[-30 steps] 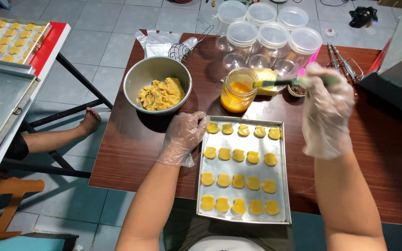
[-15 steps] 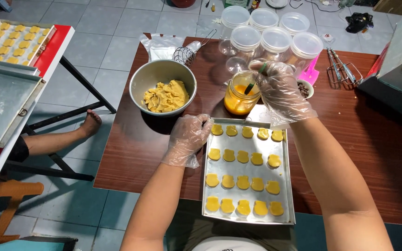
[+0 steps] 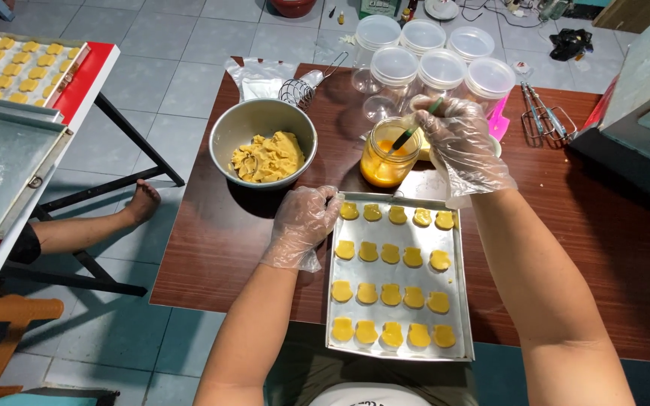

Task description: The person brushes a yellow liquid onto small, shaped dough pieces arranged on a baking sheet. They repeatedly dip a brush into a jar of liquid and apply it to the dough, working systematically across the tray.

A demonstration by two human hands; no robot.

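Overhead view of a dark wooden table. The right hand, in a clear plastic glove, closes its fingers around a green-handled brush, whose bristle end dips into a glass jar of orange-yellow liquid. The jar stands just behind the far edge of a rectangular metal baking tray, between a steel bowl of yellow dough and the right hand. The left hand, also gloved, rests with loosely curled fingers on the tray's near-left corner edge, gripping nothing else. The tray carries four rows of five small yellow dough pieces. Behind the jar stand lidded clear plastic containers; a wire whisk lies beside the bowl. At left, a red stand bears a second tray of dough pieces, and another person's bare foot shows beneath it.
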